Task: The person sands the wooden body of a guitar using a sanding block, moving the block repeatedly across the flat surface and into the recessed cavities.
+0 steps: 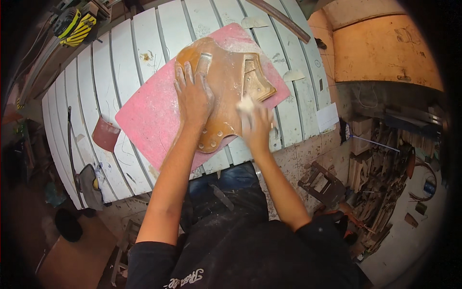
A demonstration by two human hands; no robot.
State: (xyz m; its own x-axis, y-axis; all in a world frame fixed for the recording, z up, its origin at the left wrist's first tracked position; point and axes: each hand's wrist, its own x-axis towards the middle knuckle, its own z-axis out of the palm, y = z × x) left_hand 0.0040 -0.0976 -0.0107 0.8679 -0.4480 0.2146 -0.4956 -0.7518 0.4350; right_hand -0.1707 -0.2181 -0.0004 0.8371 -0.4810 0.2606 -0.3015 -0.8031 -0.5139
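Note:
An amber-brown wooden electric guitar body (222, 91) lies on a dusty pink mat (149, 108) on the white slatted table. It has a routed pocket (204, 62) near its far left side, a larger cavity (253, 79) at the right and several holes at its near end. My left hand (195, 98) lies flat on the body's left part, fingers stretched out. My right hand (256, 120) is smeared by motion at the right edge, below the large cavity. It grips a small pale pad (246, 103), whose exact kind the blur hides, against the wood.
A reddish-brown sheet of sandpaper (106, 134) lies on the slatted table (130, 58) to the left. A curved brown strip (279, 20) crosses its far right corner. White paper (327, 117) sits at the right edge. Stacked wood pieces (380, 168) stand beyond, under an orange-brown cabinet (385, 50).

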